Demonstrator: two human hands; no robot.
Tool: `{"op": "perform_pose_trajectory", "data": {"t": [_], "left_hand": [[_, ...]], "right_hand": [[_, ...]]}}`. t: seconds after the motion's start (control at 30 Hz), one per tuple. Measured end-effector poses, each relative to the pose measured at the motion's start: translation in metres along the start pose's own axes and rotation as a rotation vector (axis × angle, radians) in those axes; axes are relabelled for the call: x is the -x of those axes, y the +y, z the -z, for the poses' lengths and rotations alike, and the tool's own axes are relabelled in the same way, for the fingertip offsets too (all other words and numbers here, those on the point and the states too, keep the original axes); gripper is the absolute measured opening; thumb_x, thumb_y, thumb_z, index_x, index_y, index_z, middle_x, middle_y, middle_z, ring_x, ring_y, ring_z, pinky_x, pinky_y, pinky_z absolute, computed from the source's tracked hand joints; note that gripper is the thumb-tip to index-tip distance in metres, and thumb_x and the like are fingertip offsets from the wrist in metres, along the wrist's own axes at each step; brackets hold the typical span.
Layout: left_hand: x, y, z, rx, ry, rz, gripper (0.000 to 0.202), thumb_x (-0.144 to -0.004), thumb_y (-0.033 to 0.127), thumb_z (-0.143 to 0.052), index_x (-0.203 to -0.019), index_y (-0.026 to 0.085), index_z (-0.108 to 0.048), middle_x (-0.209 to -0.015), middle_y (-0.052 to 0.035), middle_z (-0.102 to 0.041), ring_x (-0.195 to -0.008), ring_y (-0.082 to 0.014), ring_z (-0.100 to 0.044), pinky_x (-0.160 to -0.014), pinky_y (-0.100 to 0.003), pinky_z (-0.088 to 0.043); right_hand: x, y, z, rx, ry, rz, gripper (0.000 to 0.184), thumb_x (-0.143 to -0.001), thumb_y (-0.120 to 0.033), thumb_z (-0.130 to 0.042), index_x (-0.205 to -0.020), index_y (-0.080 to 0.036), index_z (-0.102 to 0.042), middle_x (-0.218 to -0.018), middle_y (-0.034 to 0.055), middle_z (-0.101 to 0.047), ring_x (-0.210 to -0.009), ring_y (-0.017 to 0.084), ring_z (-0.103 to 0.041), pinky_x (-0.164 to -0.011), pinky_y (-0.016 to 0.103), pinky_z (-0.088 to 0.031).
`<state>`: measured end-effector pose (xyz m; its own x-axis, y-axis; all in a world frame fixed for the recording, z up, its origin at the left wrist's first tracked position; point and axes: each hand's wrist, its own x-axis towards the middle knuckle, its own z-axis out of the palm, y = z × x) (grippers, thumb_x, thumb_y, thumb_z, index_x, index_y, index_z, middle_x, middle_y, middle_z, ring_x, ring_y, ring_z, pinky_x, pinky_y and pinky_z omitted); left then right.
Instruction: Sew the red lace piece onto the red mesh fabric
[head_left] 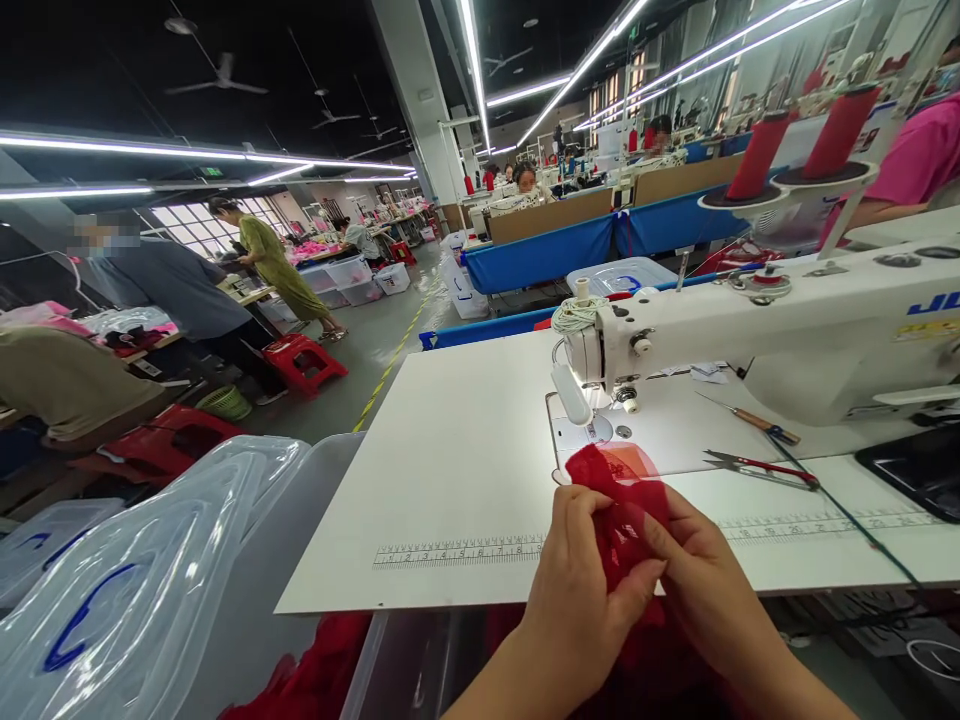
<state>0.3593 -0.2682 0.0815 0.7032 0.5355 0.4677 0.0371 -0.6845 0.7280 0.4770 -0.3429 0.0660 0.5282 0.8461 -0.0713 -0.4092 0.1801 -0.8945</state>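
A sheer red fabric piece is pinched between both of my hands at the front edge of the white sewing table. My left hand grips its left side, fingers curled and thumb pressed in. On the other side my right hand holds it with thumb and fingers closed. The fabric's upper end lies just in front of the needle area of the white sewing machine. More red cloth hangs below, partly hidden by my wrists.
Thread snips and a wooden-handled awl lie right of my hands, near a black phone-like object. Red thread cones stand behind the machine. A lidded plastic bin is at left. Several people work farther back.
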Motion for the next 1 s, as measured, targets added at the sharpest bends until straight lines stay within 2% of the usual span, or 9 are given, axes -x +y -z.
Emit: {"op": "perform_pose_trajectory", "data": {"t": [0.13, 0.23, 0.33, 0.4, 0.53, 0.63, 0.7, 0.87, 1.0], "left_hand": [[-0.006, -0.004, 0.004, 0.13, -0.022, 0.081, 0.033, -0.08, 0.015, -0.078, -0.107, 0.02, -0.059, -0.105, -0.0045, -0.062, -0.094, -0.0184, -0.064, -0.085, -0.033, -0.059], [-0.01, -0.01, 0.004, 0.177, 0.023, 0.058, 0.012, -0.085, 0.011, -0.066, -0.094, 0.019, -0.066, -0.098, -0.0032, -0.067, -0.085, -0.015, -0.065, -0.076, -0.025, -0.056], [-0.012, -0.008, 0.006, 0.267, 0.038, 0.113, 0.015, -0.093, 0.016, -0.058, -0.087, 0.019, -0.071, -0.092, -0.004, -0.071, -0.08, -0.0144, -0.065, -0.072, -0.024, -0.054], [-0.014, -0.005, 0.007, 0.388, 0.015, 0.228, 0.019, -0.096, 0.026, -0.059, -0.086, 0.019, -0.074, -0.091, -0.0053, -0.073, -0.083, -0.0161, -0.066, -0.076, -0.025, -0.053], [-0.015, 0.001, 0.009, 0.718, -0.06, 0.5, 0.03, -0.09, 0.046, -0.072, -0.085, 0.017, -0.076, -0.081, -0.0048, -0.071, -0.077, -0.0153, -0.064, -0.072, -0.024, -0.051], [-0.015, 0.002, 0.007, 0.942, 0.014, 0.669, 0.042, -0.076, 0.055, -0.085, -0.074, 0.015, -0.073, -0.068, -0.0005, -0.062, -0.062, -0.0086, -0.052, -0.06, -0.019, -0.045], [-0.016, 0.002, 0.007, 1.051, 0.077, 0.746, 0.045, -0.067, 0.054, -0.092, -0.069, 0.014, -0.07, -0.063, 0.0014, -0.057, -0.058, -0.0067, -0.047, -0.057, -0.017, -0.042], [-0.021, 0.006, 0.007, 1.161, 0.185, 0.806, 0.042, -0.06, 0.046, -0.097, -0.076, 0.016, -0.073, -0.07, -0.0003, -0.064, -0.063, -0.0099, -0.057, -0.061, -0.02, -0.049], [-0.022, 0.011, 0.0, 1.163, 0.159, 0.789, 0.044, -0.064, 0.05, -0.095, -0.076, 0.016, -0.069, -0.075, -0.0001, -0.066, -0.061, -0.0081, -0.055, -0.065, -0.021, -0.052]], "right_hand": [[0.0, 0.0, -0.002, 0.0, 0.03, 0.008, 0.047, -0.073, -0.06, -0.085, -0.099, -0.022, -0.075, -0.093, 0.0081, -0.075, -0.089, 0.027, -0.07, -0.084, 0.039, -0.058], [-0.001, 0.002, -0.003, 0.014, 0.026, 0.035, 0.045, -0.076, -0.06, -0.084, -0.098, -0.022, -0.074, -0.096, 0.0079, -0.075, -0.091, 0.026, -0.069, -0.087, 0.039, -0.057], [-0.001, 0.004, -0.002, 0.05, 0.038, 0.027, 0.045, -0.078, -0.061, -0.082, -0.096, -0.02, -0.072, -0.087, 0.0063, -0.073, -0.078, 0.021, -0.066, -0.072, 0.032, -0.056], [-0.002, 0.004, -0.002, 0.045, 0.03, -0.012, 0.047, -0.079, -0.06, -0.082, -0.102, -0.02, -0.07, -0.081, 0.0042, -0.071, -0.071, 0.019, -0.065, -0.065, 0.029, -0.055], [-0.001, -0.001, -0.004, -0.006, 0.028, -0.057, 0.054, -0.071, -0.053, -0.09, -0.109, -0.02, -0.069, -0.09, 0.0057, -0.072, -0.084, 0.024, -0.069, -0.074, 0.033, -0.058], [-0.002, -0.001, -0.002, -0.033, 0.045, -0.077, 0.044, -0.07, -0.051, -0.091, -0.094, -0.019, -0.072, -0.065, -0.0006, -0.063, -0.077, 0.023, -0.068, -0.072, 0.033, -0.059], [-0.002, 0.002, 0.002, -0.067, 0.036, -0.088, 0.038, -0.072, -0.048, -0.091, -0.091, -0.02, -0.072, -0.057, -0.0029, -0.058, -0.069, 0.021, -0.066, -0.067, 0.031, -0.058], [-0.003, 0.008, 0.002, -0.197, 0.018, -0.112, 0.04, -0.075, -0.049, -0.089, -0.101, -0.021, -0.076, -0.092, 0.0071, -0.076, -0.075, 0.021, -0.07, -0.07, 0.033, -0.059], [-0.003, 0.004, -0.007, -0.191, 0.051, -0.152, 0.047, -0.065, -0.049, -0.094, -0.1, -0.022, -0.078, -0.09, 0.0075, -0.077, -0.084, 0.025, -0.072, -0.08, 0.038, -0.061]]}}
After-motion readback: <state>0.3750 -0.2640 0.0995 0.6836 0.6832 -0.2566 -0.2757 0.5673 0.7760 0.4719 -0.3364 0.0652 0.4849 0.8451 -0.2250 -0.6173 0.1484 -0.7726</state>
